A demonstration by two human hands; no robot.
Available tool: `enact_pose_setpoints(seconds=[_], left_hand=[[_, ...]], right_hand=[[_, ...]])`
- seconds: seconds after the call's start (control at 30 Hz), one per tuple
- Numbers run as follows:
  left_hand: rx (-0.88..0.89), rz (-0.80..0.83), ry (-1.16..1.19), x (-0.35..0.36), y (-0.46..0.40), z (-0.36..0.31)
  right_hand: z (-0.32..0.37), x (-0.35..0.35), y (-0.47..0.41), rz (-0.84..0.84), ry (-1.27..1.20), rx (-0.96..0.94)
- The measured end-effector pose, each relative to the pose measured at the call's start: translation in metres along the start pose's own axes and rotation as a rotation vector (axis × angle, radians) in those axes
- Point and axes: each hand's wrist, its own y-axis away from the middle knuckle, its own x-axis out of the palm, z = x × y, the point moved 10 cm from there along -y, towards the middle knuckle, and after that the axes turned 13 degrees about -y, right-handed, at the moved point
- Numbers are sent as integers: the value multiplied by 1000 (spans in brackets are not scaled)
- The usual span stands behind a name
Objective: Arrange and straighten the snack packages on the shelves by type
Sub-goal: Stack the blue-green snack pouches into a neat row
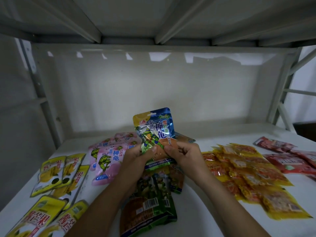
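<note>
Both hands hold one blue packet point(154, 127) upright above the middle of the shelf point(196, 190): the left hand point(136, 155) pinches its lower left edge, the right hand point(181, 154) its lower right, the two close together. Below them lies a loose heap of green packets point(150, 202). Pink packets point(109, 156) and yellow packets point(56, 171) sit to the left, orange packets point(242, 170) and red packets point(287, 158) to the right. The step looks like sorting; next the blue packet probably needs a spot of its own, laid flat and square.
</note>
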Motion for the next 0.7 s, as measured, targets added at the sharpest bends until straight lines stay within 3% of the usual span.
enact_pose_setpoints(seconds=[0.17,0.33,0.5,0.7], left_hand=[[-29,69,64,9,3,-2],[32,0,-47,7,2,-7],[7,44,27,9,2,-6],[42,43,7,9,3,-7]], right_hand=[[0,6,2,9,-134,30],[-5,-1,1,-32,-128,23],[-5,5,3,9,-237,85],[-13,2,1,-18,-177,74]])
